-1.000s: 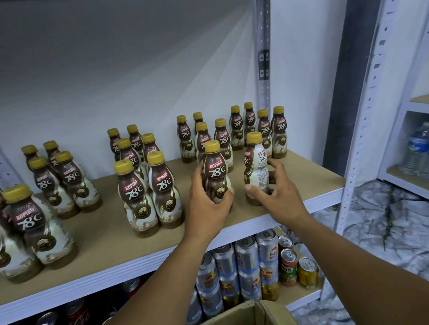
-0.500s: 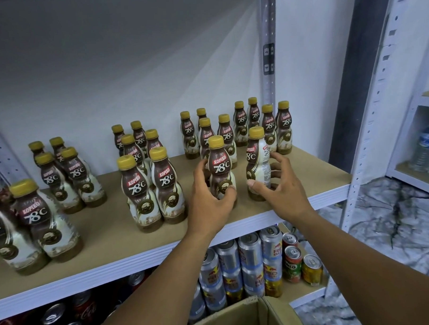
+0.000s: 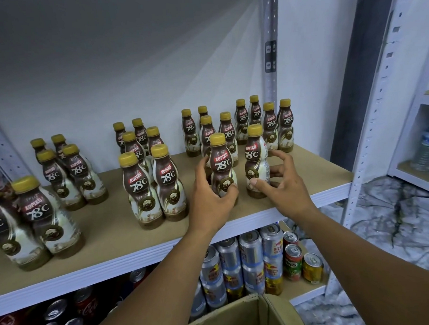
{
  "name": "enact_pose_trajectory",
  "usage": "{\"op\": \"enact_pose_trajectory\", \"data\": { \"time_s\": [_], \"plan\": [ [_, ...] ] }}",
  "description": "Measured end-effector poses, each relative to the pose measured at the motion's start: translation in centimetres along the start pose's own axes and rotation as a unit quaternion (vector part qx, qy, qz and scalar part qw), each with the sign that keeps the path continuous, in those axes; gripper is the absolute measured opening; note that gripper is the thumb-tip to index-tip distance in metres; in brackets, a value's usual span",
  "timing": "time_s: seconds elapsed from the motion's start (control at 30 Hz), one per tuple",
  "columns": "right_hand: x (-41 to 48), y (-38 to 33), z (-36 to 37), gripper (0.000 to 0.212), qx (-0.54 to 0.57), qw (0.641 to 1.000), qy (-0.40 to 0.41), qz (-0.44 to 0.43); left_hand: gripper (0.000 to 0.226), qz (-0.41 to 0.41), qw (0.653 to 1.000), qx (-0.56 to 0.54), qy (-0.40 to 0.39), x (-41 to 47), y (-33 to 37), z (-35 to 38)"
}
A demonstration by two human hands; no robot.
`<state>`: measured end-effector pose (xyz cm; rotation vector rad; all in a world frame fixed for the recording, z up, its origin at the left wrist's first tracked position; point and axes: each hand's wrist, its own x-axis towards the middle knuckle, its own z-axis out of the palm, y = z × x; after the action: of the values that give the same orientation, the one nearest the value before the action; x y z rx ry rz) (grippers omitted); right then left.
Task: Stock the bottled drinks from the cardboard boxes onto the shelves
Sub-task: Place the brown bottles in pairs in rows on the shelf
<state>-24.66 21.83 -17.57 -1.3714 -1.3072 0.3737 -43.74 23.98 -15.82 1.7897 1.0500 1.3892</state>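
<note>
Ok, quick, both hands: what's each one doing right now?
Left hand: curled round a Kopiko bottle standing on the shelf.
Right hand: loosely curled round the neighbouring bottle, thumb on its label.

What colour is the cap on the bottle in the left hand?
Mustard yellow cap; clearest in the head view, on the bottle the left hand grips.

Yellow-capped brown-and-cream plastic coffee bottles (image 3: 169,181) upright on the tan shelf board (image 3: 108,223).
They stand in small clusters (labels mostly outward); the left hand (image 3: 210,199) grips the front bottle (image 3: 222,167), the right hand (image 3: 283,191) holds the neighbouring bottle (image 3: 256,160); a brown cardboard box (image 3: 239,313) sits below.
</note>
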Motion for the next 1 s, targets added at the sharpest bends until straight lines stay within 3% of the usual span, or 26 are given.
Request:
{"op": "enact_pose_trajectory", "data": {
  "time_s": [1.0],
  "plan": [
    [0.26, 0.06, 0.12, 0.094, 0.036, 0.994, -0.096, 0.021, 0.079, 0.010, 1.000, 0.018, 0.010, 0.02, -0.34, -0.10]
  ]
}}
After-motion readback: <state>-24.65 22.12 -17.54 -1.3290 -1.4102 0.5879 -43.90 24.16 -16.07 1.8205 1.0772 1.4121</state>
